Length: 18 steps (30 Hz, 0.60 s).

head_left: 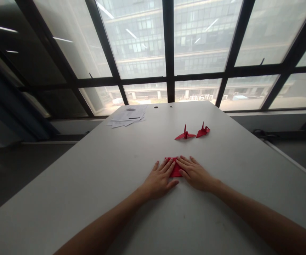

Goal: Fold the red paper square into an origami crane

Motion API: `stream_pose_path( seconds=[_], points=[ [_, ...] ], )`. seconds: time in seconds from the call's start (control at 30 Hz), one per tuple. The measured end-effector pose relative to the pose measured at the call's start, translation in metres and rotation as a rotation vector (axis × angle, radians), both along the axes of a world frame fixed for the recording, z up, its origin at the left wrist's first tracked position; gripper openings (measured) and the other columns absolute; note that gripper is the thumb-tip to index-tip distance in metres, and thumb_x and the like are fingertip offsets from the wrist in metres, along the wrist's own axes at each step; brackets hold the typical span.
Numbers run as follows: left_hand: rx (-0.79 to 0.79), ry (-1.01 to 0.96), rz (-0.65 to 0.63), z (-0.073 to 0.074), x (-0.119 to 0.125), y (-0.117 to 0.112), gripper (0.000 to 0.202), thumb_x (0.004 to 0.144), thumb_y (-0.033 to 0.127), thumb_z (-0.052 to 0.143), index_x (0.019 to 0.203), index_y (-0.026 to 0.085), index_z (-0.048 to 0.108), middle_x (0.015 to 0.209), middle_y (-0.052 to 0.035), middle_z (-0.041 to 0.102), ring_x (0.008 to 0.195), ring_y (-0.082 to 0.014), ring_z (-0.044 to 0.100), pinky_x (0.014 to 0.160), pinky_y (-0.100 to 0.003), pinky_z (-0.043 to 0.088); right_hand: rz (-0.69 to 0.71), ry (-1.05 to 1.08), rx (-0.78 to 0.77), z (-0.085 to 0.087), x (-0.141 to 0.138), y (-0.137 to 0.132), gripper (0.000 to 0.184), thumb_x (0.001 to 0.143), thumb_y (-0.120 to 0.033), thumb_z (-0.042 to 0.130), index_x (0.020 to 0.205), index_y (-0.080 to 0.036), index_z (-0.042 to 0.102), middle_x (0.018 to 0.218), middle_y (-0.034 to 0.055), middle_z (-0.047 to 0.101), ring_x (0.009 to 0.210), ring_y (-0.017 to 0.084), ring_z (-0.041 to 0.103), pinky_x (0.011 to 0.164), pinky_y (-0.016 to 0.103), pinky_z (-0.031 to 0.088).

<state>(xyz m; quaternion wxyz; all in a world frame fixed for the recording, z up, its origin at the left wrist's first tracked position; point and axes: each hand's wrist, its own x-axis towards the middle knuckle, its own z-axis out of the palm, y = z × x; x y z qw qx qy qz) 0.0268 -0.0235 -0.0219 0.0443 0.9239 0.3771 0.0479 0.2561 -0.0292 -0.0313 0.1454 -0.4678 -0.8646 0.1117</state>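
Observation:
A piece of red paper [176, 171] lies flat on the white table, partly covered by both my hands. My left hand [160, 179] rests flat over its left side, fingers stretched out and the thumb apart on the table just below the paper. Over the right side my right hand [195, 173] lies flat, its fingertips on the paper's upper edge. Beyond my hands stand two red folded paper cranes, one crane [185, 135] with its wings spread and another crane [203, 131] just right of it.
White printed sheets [126, 118] lie loosely stacked at the table's far left, with a small object on top. Two dark round spots [156, 107] show near the far edge of the table [89, 177]. Large windows [142, 39] with dark frames rise behind it.

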Motion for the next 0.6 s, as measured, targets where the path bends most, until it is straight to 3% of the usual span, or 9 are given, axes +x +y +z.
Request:
stream_pose_path(
  seconds=[0.17, 0.4, 0.6],
  points=[
    [0.005, -0.008, 0.024, 0.002, 0.002, -0.002, 0.077, 0.098, 0.067, 0.023, 0.158, 0.021, 0.012, 0.163, -0.0098, 0.016, 0.152, -0.0288, 0.014, 0.118, -0.063, 0.011, 0.012, -0.038, 0.010, -0.002, -0.001, 0.001, 0.057, 0.102, -0.041, 0.033, 0.156, -0.025, 0.023, 0.161, 0.0058, 0.024, 0.149, 0.026, 0.021, 0.121, 0.054, 0.014],
    [0.018, -0.070, 0.132, 0.001, -0.001, -0.001, 0.072, 0.100, 0.063, 0.023, 0.156, 0.018, 0.023, 0.161, -0.0096, 0.025, 0.151, -0.0267, 0.019, 0.120, -0.055, 0.016, -0.027, -0.054, -0.007, 0.003, -0.002, -0.001, 0.061, 0.102, -0.047, 0.030, 0.156, -0.019, 0.024, 0.162, 0.0077, 0.023, 0.150, 0.023, 0.019, 0.122, 0.051, 0.012],
    [0.071, -0.070, 0.267, -0.001, -0.009, 0.015, 0.064, 0.101, 0.058, 0.028, 0.153, 0.021, 0.033, 0.160, -0.0077, 0.031, 0.149, -0.0317, 0.021, 0.118, -0.060, 0.019, -0.033, -0.054, -0.010, 0.003, -0.002, -0.001, 0.061, 0.102, -0.048, 0.030, 0.156, -0.019, 0.026, 0.162, 0.0066, 0.022, 0.151, 0.024, 0.017, 0.122, 0.050, 0.011]
  ],
)
